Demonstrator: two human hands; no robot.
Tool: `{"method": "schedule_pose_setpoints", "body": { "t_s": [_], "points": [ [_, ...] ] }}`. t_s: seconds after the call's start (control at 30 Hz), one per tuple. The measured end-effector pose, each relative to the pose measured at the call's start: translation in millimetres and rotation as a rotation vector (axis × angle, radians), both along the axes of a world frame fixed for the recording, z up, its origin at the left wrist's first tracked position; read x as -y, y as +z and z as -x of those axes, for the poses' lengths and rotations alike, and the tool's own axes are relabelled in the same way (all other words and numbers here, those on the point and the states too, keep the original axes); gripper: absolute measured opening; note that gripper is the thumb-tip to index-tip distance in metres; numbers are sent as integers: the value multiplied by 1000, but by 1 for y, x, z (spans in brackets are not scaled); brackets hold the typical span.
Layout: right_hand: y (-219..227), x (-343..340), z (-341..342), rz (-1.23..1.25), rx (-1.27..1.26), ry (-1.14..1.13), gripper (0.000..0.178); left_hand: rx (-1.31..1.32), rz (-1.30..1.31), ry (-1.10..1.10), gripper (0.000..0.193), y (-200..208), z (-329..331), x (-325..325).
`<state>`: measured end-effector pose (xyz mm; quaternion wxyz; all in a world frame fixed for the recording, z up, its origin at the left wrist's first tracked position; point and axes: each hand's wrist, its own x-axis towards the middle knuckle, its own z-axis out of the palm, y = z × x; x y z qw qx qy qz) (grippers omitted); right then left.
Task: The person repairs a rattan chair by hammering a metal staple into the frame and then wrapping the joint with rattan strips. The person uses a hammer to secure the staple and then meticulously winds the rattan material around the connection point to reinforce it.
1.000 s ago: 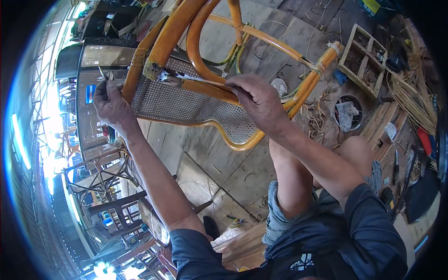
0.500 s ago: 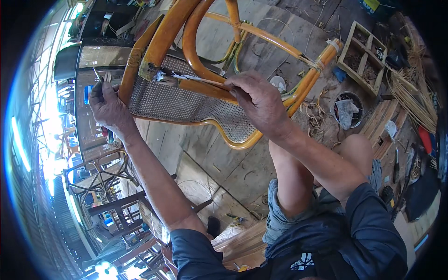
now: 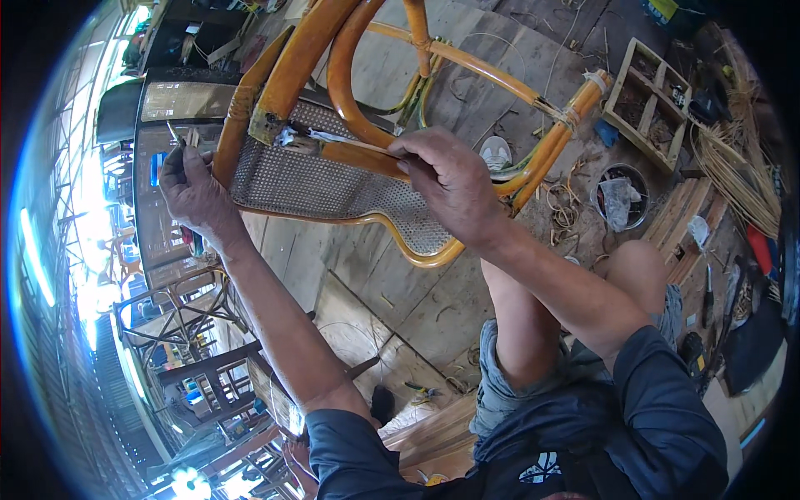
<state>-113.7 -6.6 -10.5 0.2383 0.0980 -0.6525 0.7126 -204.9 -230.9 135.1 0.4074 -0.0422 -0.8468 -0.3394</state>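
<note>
An orange-brown rattan chair frame (image 3: 292,71) with a woven cane panel (image 3: 292,179) lies tilted in front of me. My right hand (image 3: 454,179) is closed in a pinch on a thin pale stick (image 3: 367,145) that runs left above the panel. White material coats the stick's far part, near a white-smeared frame end (image 3: 287,136). At the panel's left edge, my left hand (image 3: 196,187) is closed, thumb against fingers, beside the frame. A small pointed pale tip (image 3: 172,132) shows above its fingers; what it belongs to is hidden.
A divided wooden box (image 3: 646,104) stands at the far right, near a round container (image 3: 621,196) holding a plastic bag. Rattan strands (image 3: 721,167) and wood strips (image 3: 675,221) lie along the right side. Pliers (image 3: 422,389) rest on the floor; chair frames (image 3: 183,317) stand at left.
My right hand has shifted slightly left and up with the stick, uncovering more of the white shoe behind it. My left hand and the chair frame stay nearly where they were.
</note>
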Motion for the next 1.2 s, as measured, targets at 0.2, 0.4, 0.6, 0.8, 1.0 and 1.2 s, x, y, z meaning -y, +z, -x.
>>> {"method": "schedule_pose_setpoints", "body": {
  "t_s": [0.2, 0.4, 0.6, 0.8, 1.0, 1.2],
  "points": [
    [2, -2, -4, 55, 5, 52, 24, -8, 13, 5, 23, 7, -3, 8],
    [11, -3, 5, -9, -39, -9, 22, -8, 15, -5, 24, 2, -2, 1],
    [8, -7, 8, 28, -25, 11, 20, 2, 23, 20, 24, 4, -4, 3],
    [18, -1, 14, -65, -29, -26, 20, -4, 29, 14, 25, 4, -2, 2],
    [26, -7, 11, -29, -77, -61, 20, -1, 33, 11, 25, 3, -3, 4],
    [12, -13, 2, -111, -13, -19, 20, -2, 35, 12, 26, 3, -2, 2]
  ]
}}
